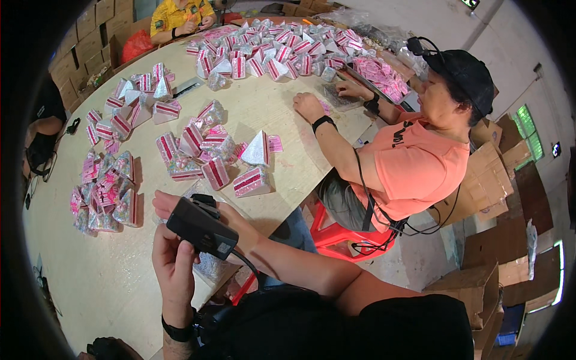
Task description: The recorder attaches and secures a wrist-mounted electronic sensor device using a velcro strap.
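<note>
A black box-shaped device [203, 228] with a cable sits on my right wrist. My left hand [173, 270] has thumb and fingers closed at the device's lower left edge; the fingertips are partly hidden behind it. My right hand [163, 201] reaches leftward past the device, its visible fingers stretched out and holding nothing I can see. Under my wrists lies a clear plastic bag [211, 267], mostly covered. Just beyond my right hand is a loose cluster of cake-slice-shaped wedges [193, 141], silvery with pink and red stripes. Left of it stands a pile of bagged wedges [107, 195] with pink cards.
Many more wedges [276, 51] heap at the table's [66, 270] far end. A co-worker in an orange shirt [414, 156] sits at the right on a red stool [336, 231], near pink cards [381, 78]. Another person [177, 18] works opposite. Cardboard boxes [486, 174] line the right.
</note>
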{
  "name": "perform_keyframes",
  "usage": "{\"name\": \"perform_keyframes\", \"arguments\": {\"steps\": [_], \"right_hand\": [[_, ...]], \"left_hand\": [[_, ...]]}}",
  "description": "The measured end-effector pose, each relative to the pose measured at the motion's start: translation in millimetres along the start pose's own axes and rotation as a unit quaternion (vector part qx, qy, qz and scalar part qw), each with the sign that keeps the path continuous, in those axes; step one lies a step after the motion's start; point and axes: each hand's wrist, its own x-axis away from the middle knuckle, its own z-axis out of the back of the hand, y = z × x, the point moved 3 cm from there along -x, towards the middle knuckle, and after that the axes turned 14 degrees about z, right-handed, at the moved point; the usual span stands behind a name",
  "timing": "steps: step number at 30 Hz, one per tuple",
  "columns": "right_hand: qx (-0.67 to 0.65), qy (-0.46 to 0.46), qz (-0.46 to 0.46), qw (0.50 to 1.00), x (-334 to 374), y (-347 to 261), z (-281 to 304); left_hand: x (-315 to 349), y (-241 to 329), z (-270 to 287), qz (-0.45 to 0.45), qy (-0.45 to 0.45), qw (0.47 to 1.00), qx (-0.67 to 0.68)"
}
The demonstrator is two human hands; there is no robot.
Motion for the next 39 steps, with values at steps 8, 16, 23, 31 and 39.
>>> {"name": "perform_keyframes", "arguments": {"steps": [8, 16, 23, 31, 39], "right_hand": [[0.031, -0.066, -0.006, 0.997, 3, 5, 2], [0.143, -0.101, 0.142, 0.974, -1, -12, -7], [-0.037, -0.136, 0.138, 0.98, -10, -19, -22], [0.044, -0.086, 0.065, 0.993, -21, -31, -26], [0.09, -0.006, 0.129, 0.987, -24, 0, 43]], "left_hand": [[4, 2, 2, 0.019, 0.017, 1.0, 0.002], [7, 2, 8, 0.004, 0.005, 1.0, -0.029], [17, 6, -5, -0.026, 0.022, 0.999, 0.008], [5, 23, -19, -0.029, -0.024, 0.999, 0.029], [-2, 29, -14, 0.064, -0.059, 0.996, 0.034]]}}
